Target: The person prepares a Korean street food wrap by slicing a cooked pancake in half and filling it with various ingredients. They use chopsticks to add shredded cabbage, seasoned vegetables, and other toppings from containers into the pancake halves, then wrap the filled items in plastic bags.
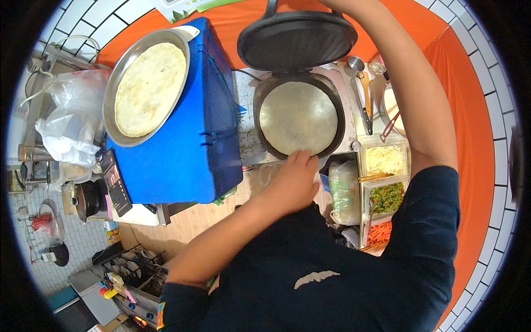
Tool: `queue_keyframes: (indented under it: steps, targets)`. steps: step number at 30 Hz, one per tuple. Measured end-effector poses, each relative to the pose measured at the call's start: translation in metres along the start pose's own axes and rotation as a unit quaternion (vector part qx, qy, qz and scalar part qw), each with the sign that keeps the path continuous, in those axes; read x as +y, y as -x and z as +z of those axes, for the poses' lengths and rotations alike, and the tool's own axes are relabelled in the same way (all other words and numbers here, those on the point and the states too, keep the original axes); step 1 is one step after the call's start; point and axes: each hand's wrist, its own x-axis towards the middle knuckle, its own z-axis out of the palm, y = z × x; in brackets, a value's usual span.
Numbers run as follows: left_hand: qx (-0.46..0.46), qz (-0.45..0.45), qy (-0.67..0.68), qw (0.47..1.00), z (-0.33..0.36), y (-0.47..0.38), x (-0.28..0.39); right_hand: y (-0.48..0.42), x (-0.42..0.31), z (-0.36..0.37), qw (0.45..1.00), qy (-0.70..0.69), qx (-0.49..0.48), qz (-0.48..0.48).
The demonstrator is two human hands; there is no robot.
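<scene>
A round flat sheet of pale dough (298, 116) covers the base of an electric griddle (341, 120). Its black hinged lid (296, 41) stands raised behind. My left hand (295, 180) is at the griddle's near side, fingertips over the dough's near edge; whether they pinch it is hidden. My right arm reaches up past the lid's right side, and the right hand lies beyond the top of the picture. On the left, a cooked flatbread (151, 89) rests in a round metal pan (108, 112), which sits tilted on a blue insulated box (178, 166).
To the right are tubs of shredded pale vegetable (386, 159), chopped green peppers (386, 197) and shredded carrot (378, 233). Tongs (366, 99), a metal cup (355, 64) and a bowl of batter (392, 103) stand beyond. Plastic bags (68, 128) and a phone (116, 182) lie left.
</scene>
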Motion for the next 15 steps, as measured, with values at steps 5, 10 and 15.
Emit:
queue_keyframes:
  steps: [5, 10, 15]
  targets:
    - [-0.07, -0.128, -0.111, 0.983, 0.043, -0.104, -0.05, -0.011, 0.002, 0.01, 0.999, -0.003, -0.039, 0.013]
    - [-0.051, -0.181, -0.215, 0.958, 0.059, -0.152, -0.101, -0.013, -0.003, 0.008, 0.999, 0.004, -0.049, 0.002]
    - [-0.097, -0.194, -0.212, 0.953, 0.066, -0.161, -0.108, -0.01, 0.006, 0.016, 0.999, 0.026, -0.014, -0.033]
